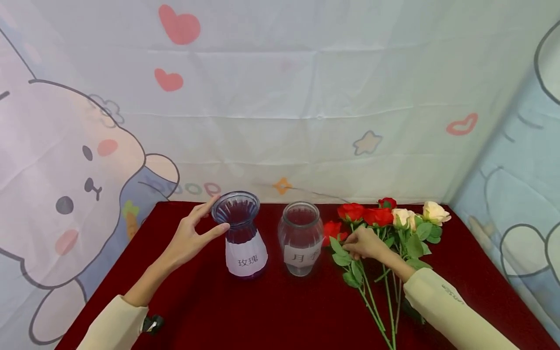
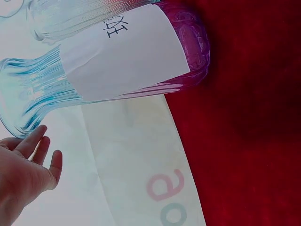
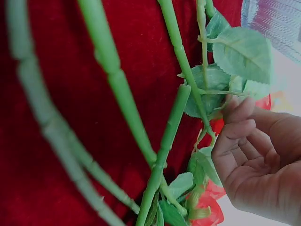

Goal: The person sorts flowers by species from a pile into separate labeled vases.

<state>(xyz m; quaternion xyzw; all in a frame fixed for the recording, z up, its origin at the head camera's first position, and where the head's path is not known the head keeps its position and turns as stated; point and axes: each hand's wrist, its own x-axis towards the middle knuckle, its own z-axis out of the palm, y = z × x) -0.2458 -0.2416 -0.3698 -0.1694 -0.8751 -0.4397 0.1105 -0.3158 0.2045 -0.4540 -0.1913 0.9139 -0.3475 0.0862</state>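
My left hand [image 1: 189, 239] is at the flared rim of a blue-purple glass vase [image 1: 241, 234] with a white paper label. Its fingers are spread and fairly straight, with the thumb near the front of the rim; in the left wrist view the fingertips meet the rim. To the right, my right hand [image 1: 367, 243] pinches a leafy rose stem [image 3: 200, 103] between thumb and fingertips, close to a leaf [image 3: 242, 54]. A red rose [image 1: 333, 233] lies just left of that hand. Its exact link to the pinched stem is hidden by leaves and fingers.
A clear glass jar [image 1: 300, 233] with a paper label stands between the hands. More red roses [image 1: 378, 217] and cream roses [image 1: 435, 213] lie at the right, stems toward the front. Dark red cloth [image 1: 271, 316] covers the table; a printed curtain [image 1: 280, 97] hangs behind.
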